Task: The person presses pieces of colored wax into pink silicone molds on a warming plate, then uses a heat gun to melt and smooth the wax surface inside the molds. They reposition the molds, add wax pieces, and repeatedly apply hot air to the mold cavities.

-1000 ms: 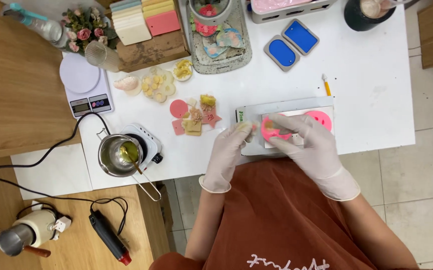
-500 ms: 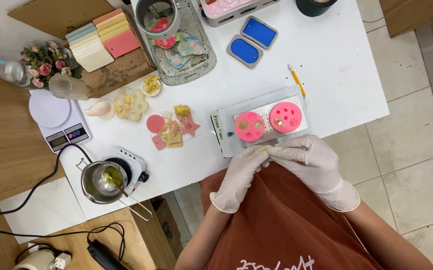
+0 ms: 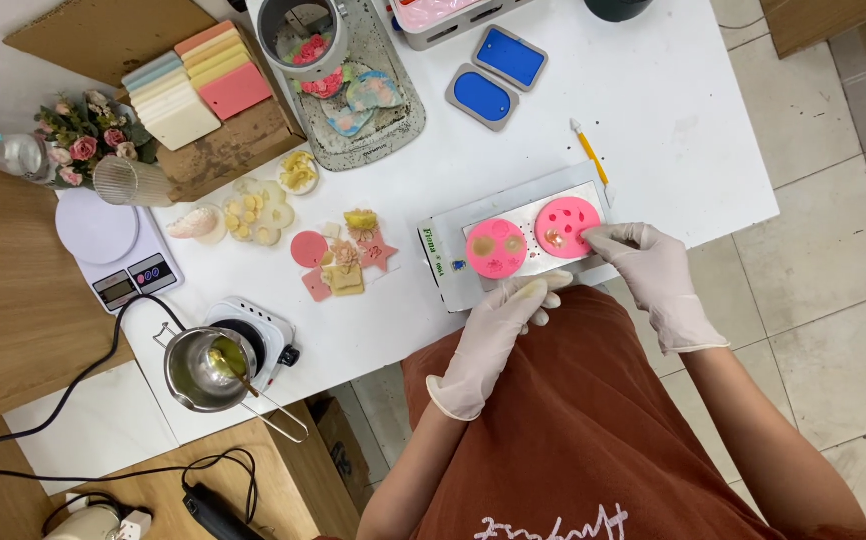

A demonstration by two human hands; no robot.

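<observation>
Two round pink silicone moulds, a left one [image 3: 496,248] and a right one [image 3: 566,226], lie on a silvery metal tray [image 3: 450,268] at the front edge of the white table [image 3: 673,120]. My left hand [image 3: 513,308], in a white glove, grips the tray's near edge below the left mould. My right hand [image 3: 643,252], gloved too, holds the tray's right end beside the right mould.
A small metal pot [image 3: 201,368] stands on a white hot plate [image 3: 253,335] at the left. Small wax pieces [image 3: 343,265] lie mid-table. A yellow stick tool [image 3: 591,155], two blue moulds [image 3: 493,78], a scale [image 3: 113,245] and a grey tray [image 3: 358,100] lie behind.
The camera view has shifted, so everything sits lower left. My hands have spread apart from the tray's near edge; the right one now holds its right end.
</observation>
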